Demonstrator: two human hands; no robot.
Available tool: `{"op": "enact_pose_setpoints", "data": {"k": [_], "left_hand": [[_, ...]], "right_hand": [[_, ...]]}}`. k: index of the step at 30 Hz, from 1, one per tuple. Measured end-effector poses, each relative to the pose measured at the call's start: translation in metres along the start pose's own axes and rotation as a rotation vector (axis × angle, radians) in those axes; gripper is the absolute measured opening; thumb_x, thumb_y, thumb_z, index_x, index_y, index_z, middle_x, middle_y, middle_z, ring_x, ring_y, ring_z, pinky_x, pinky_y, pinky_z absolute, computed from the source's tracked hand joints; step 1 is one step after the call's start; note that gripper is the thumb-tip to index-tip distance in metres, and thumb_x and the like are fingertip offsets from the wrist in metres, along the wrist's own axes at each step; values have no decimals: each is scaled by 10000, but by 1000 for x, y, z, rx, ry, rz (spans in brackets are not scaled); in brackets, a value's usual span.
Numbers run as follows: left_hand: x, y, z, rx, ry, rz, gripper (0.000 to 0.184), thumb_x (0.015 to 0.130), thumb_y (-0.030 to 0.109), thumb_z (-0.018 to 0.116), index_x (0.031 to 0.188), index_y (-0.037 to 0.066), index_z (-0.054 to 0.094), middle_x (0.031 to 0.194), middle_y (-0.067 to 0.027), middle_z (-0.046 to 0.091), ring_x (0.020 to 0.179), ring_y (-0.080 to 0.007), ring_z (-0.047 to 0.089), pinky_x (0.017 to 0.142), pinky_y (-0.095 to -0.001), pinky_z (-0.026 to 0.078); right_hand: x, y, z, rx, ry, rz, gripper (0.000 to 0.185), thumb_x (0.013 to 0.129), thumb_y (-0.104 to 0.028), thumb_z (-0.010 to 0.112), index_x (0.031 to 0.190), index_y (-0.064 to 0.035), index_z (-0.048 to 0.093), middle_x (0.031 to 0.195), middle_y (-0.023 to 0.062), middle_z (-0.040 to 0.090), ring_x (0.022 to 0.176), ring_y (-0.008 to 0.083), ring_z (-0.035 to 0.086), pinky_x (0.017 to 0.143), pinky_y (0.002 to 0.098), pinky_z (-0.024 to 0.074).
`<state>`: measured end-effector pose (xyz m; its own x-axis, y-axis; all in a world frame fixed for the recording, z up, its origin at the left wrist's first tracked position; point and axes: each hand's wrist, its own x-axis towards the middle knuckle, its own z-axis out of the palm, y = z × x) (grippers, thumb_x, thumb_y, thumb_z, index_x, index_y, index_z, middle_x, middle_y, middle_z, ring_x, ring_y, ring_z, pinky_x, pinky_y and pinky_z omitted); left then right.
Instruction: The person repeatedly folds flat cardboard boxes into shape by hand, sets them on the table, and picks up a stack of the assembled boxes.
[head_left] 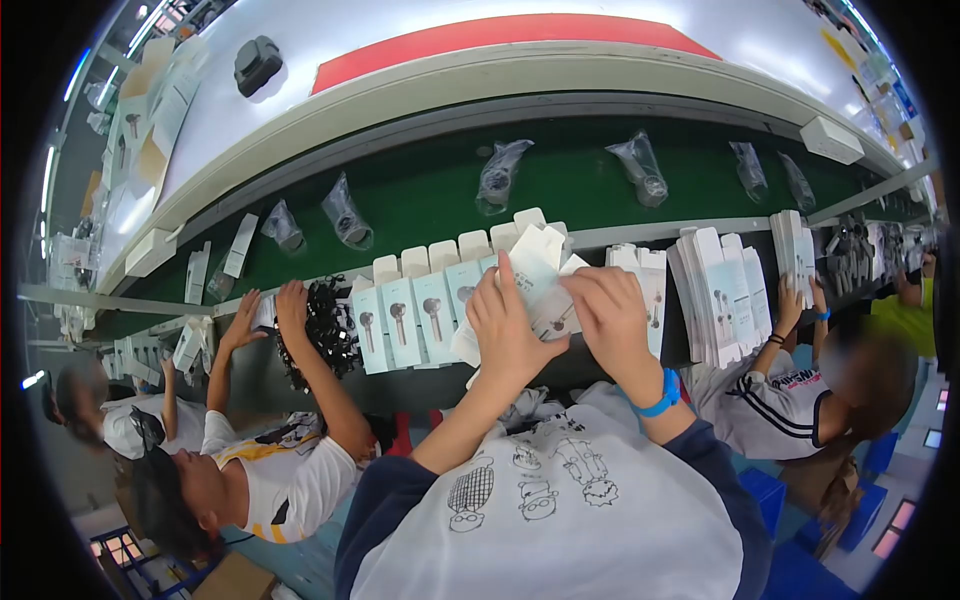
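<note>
A pale, mint-printed carton [537, 277] with open white flaps is between my two hands over the bench. My left hand [505, 325] wraps its near left side, fingers pointing up and thumb across the bottom. At the carton's right edge my right hand [612, 315] has its fingers bent and pinched on the cardboard; a blue band circles that wrist. Left of my hands stands a row of like cartons [401, 322], open at the top and printed with a dark round-headed, handled device. Flat folded cartons [640, 285] lean just right of my right hand.
Behind the bench, a green conveyor belt [420, 190] carries several bagged devices [497, 178]. A heap of small black parts [328, 335] lies left, beside a co-worker's hands [290, 312]. More flat cartons [720, 300] stand right, near another co-worker. A red strip [520, 38] lies on the upper shelf.
</note>
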<state>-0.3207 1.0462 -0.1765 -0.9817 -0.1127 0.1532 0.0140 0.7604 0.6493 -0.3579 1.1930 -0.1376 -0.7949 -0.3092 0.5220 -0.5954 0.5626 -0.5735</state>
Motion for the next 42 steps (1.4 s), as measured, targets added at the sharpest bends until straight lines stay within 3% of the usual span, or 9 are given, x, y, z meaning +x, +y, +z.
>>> {"op": "enact_pose_setpoints", "data": {"k": [2, 6, 9, 15, 21, 24, 27, 31, 42], "left_hand": [[-1, -2, -2, 19, 3, -2, 1240, 498, 229, 846, 1460, -25, 107, 1316, -270, 352, 1197, -425, 366, 1010, -500, 292], [2, 1, -10, -418, 25, -91, 1043, 568, 164, 840, 1412, -31, 258, 1173, -202, 532, 1058, -325, 558, 889, -421, 463], [5, -14, -9, -873, -2, -286, 911, 625, 110, 825, 1377, -24, 329, 1063, -132, 620, 965, -249, 632, 818, -361, 525], [0, -2, -25, -1152, -80, -242, 807, 668, 68, 808, 1345, -24, 379, 1157, -115, 582, 1037, -195, 599, 852, -340, 511], [-7, 9, -19, -607, 75, 76, 908, 562, 108, 839, 1334, 15, 371, 1195, -173, 521, 1064, -301, 558, 896, -408, 467], [-5, 0, 0, -454, 387, 571, 837, 509, 151, 906, 1185, 111, 414, 1137, -169, 476, 1008, -307, 542, 797, -381, 481], [-13, -2, -9, -479, 375, 499, 800, 497, 180, 884, 1179, 158, 468, 1185, -193, 484, 1021, -368, 520, 799, -432, 469], [-15, 5, -22, -423, 215, 475, 748, 495, 146, 863, 1139, 146, 482, 1180, -204, 471, 1011, -342, 536, 803, -416, 483], [-16, 9, -32, -658, 106, 461, 841, 511, 84, 843, 1196, 123, 355, 1201, -222, 461, 1007, -328, 551, 840, -405, 477]], "right_hand": [[6, -7, -6, 447, -84, 413, 191, 774, 65, 645, 938, -19, 694, 936, 111, 658, 886, 218, 598, 793, 307, 463], [-1, 1, 5, 823, -98, 320, 408, 762, 6, 690, 1162, -15, 615, 1089, 134, 633, 1004, 225, 584, 875, 313, 448], [-14, -25, 6, 441, -163, 383, 1082, 707, -109, 796, 1504, -40, 68, 1385, 174, 441, 1271, 313, 445, 1051, 372, 346], [-44, -7, 13, 650, -561, 466, 979, 723, -195, 800, 1468, 32, 205, 1419, 258, 394, 1322, 314, 414, 1085, 369, 309], [-13, -29, -2, 1055, -81, 279, 926, 821, -294, 691, 1502, -35, 119, 1350, 203, 462, 1299, 331, 417, 1087, 393, 303], [-1, -41, 2, 1133, 35, 787, 741, 860, -325, 610, 1441, -28, 261, 1205, 133, 526, 1134, 219, 519, 968, 329, 417], [3, -46, -7, 1647, -8, 697, 641, 843, -172, 601, 1407, -37, 327, 1127, 120, 548, 1064, 174, 541, 915, 289, 439], [3, -44, -3, 1279, -148, 694, 492, 832, -119, 640, 1278, -43, 447, 1152, 95, 536, 1071, 150, 525, 921, 273, 427], [4, -40, -11, 1673, -214, 816, 163, 861, -42, 618, 1005, -74, 548, 1093, 48, 498, 1032, 130, 517, 888, 254, 436]]}}
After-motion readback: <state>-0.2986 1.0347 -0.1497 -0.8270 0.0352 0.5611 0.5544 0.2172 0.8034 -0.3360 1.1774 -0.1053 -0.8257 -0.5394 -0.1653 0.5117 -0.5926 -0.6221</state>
